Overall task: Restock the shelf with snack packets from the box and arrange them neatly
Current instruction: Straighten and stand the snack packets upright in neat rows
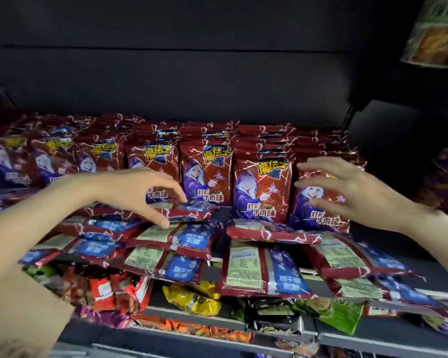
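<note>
**Snack packets on the dark shelf**

Snack packets (206, 174), glossy crinkled red foil pouches with a purple-hooded figure, stand upright in rows on your shelf (424, 259); more lie flat, backs up, along its front edge. Your left hand (130, 188) pinches one flat packet (192, 210) between thumb and fingertips. Your right hand (347, 192) is spread wide, fingers straight, at the rightmost upright packet (318, 202); whether it touches is unclear.

The dark shelf (388, 267) carries upright rows of red packets (207, 171) from nine to three o'clock. Toward six, flat packets (264, 270) lie back-side up along the front edge, overlapping and overhanging it.
</note>
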